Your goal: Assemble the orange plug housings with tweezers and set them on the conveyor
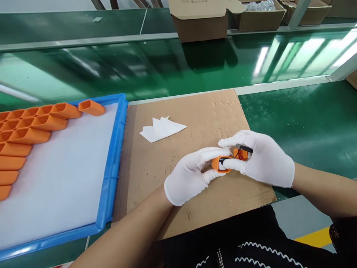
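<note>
White-gloved, my left hand [189,175] is closed around a small orange plastic housing [215,164] over the cardboard. The housing's open end faces my right hand, and dark parts show inside it. My right hand [264,160], gloved too, grips a smaller orange piece [242,154] just right of the housing. A dark wire seems to run by this piece. Against the right fingers lies a thin black strip-like thing [245,148] whose kind I cannot make out. The right fingertips touch the housing's opening and partly cover it.
A cardboard sheet [173,163] covers the bench, with folded white paper [161,129] on it. To the left, a blue tray [110,178] holds rows of orange housings [30,136]. Cardboard boxes [199,28] stand on the ledge behind the green conveyor belt [156,70].
</note>
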Demonstrator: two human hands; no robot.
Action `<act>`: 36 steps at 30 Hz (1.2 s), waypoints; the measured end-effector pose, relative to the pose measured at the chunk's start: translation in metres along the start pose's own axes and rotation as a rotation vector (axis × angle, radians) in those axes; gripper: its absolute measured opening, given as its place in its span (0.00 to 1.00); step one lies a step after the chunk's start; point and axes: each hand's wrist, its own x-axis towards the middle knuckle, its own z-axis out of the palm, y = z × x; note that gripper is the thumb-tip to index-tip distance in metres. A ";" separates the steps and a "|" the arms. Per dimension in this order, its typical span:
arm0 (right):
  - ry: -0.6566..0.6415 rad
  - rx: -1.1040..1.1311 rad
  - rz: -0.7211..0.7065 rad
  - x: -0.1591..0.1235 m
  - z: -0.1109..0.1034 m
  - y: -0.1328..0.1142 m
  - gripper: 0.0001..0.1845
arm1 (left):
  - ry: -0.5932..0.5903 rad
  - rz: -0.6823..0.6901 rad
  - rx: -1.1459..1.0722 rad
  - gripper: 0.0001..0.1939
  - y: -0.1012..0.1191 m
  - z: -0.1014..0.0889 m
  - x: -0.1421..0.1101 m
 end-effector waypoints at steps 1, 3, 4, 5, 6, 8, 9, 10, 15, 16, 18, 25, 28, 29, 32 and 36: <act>-0.020 0.052 0.063 0.002 -0.001 0.000 0.10 | -0.001 0.008 0.032 0.19 -0.001 0.001 -0.001; -0.064 0.180 0.208 0.006 -0.002 -0.001 0.13 | -0.001 0.046 0.112 0.20 -0.002 0.002 -0.001; -0.089 0.246 0.270 0.008 -0.003 -0.001 0.15 | -0.001 0.075 0.151 0.20 -0.002 0.003 -0.002; -0.122 0.306 0.312 0.009 -0.003 -0.001 0.15 | -0.004 0.096 0.193 0.20 -0.002 0.004 -0.002; -0.161 0.357 0.334 0.010 -0.002 -0.001 0.15 | -0.013 0.103 0.237 0.19 -0.001 0.005 -0.002; -0.211 0.417 0.345 0.011 0.000 0.000 0.13 | -0.036 0.088 0.320 0.17 0.003 0.007 -0.002; -0.216 0.422 0.338 0.010 0.001 0.000 0.13 | -0.046 0.075 0.352 0.16 0.005 0.008 -0.002; -0.211 0.412 0.325 0.010 0.003 0.001 0.14 | -0.057 0.060 0.380 0.15 0.006 0.008 -0.002; -0.185 0.347 0.343 0.008 0.008 0.004 0.21 | -0.083 0.076 0.414 0.14 0.005 0.008 -0.003; -0.177 0.346 0.360 0.009 0.007 0.003 0.23 | -0.074 0.070 0.402 0.14 0.005 0.008 -0.003; -0.136 0.344 0.390 0.010 0.004 0.001 0.24 | -0.017 0.000 0.351 0.16 0.006 0.008 -0.002; -0.113 0.669 0.580 0.011 0.000 0.004 0.10 | 0.259 -0.235 -0.016 0.39 0.013 0.016 0.000; -0.327 0.959 0.691 0.008 0.010 0.014 0.10 | 0.318 -0.146 0.109 0.38 0.009 0.022 -0.004; -0.390 1.045 0.703 0.007 0.014 0.017 0.11 | 0.318 -0.108 0.196 0.37 0.008 0.023 -0.005; -0.517 1.180 0.737 0.006 0.022 0.020 0.12 | 0.319 -0.053 0.472 0.35 0.006 0.028 -0.008; -0.584 1.221 0.865 0.010 0.025 0.016 0.08 | 0.357 -0.119 0.488 0.29 0.009 0.030 -0.009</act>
